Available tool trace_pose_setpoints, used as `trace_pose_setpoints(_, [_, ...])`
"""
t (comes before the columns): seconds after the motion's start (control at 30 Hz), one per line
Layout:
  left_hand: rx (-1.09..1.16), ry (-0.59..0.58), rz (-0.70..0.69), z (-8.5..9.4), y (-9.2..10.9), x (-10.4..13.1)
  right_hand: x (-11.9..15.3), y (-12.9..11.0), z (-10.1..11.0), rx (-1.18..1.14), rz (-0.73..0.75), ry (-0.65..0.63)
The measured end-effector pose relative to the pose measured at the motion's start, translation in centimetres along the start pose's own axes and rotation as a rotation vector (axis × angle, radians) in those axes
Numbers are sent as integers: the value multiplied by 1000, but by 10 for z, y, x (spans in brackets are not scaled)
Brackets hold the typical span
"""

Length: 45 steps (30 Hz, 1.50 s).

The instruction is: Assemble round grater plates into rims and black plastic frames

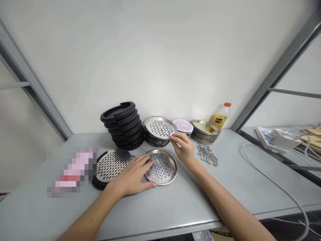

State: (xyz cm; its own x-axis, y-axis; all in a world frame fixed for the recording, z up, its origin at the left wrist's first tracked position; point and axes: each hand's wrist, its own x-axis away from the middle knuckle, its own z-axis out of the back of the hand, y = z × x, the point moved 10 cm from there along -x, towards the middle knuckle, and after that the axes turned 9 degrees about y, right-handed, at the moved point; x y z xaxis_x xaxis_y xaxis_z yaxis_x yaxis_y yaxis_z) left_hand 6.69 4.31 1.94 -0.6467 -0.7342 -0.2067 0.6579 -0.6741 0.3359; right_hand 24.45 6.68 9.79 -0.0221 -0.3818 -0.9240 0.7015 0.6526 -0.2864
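A round metal grater plate [164,167] with raised teeth and a shiny rim lies on the table. My left hand [134,177] reaches over its left edge, thumb and fingers spread apart. Behind it, my right hand [184,147] pinches the front right rim of the top grater plate [160,126] on a stack of similar plates [157,141]. This top plate looks slightly tilted. Left of my left hand, a slotted metal disc [110,165] sits in a black round holder [99,183], partly covered by that hand.
Black rings [125,129] are stacked by the wall. Farther right stand pinkish perforated discs [182,126], gold-coloured lids [204,129], and a bottle [221,116]. Metal hooks [207,154] lie in front. A white cable [273,177] and power strip [269,140] occupy the right.
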Motion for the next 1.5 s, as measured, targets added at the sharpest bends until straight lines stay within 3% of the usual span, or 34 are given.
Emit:
trace_pose_setpoints(0.17, [9, 5, -1, 0, -1, 1, -16, -1, 48, 19, -71, 286])
trace_pose_setpoints(0.27, [15, 22, -1, 3, 0, 2, -18, 21, 73, -79, -281, 441])
trace_pose_setpoints(0.37, [34, 50, 12, 9, 1, 0, -13, 48, 74, -282, -497, 466])
trace_pose_setpoints(0.47, [56, 116, 30, 19, 1, -2, -8, 67, 61, -420, -610, 371])
trace_pose_setpoints(0.57, [67, 261, 37, 36, 1, -5, -3, 72, 43, -531, -671, 213])
trace_pose_setpoints(0.73, [125, 499, -11, 60, 5, -1, 8, 56, 10, -804, -876, -40])
trace_pose_setpoints(0.9, [146, 538, -124, 61, 14, 3, 29, 44, -16, -882, -1089, -224])
trace_pose_setpoints(1.1, [86, 613, -220, 67, 23, 8, 43, 39, -31, -802, -1094, -347])
trace_pose_setpoints(1.23, [45, 558, -210, 66, 26, 6, 47, 42, -30, -684, -1085, -367])
trace_pose_setpoints(1.5, [11, 529, -157, 63, 19, 1, 37, 38, -25, -486, -879, -452])
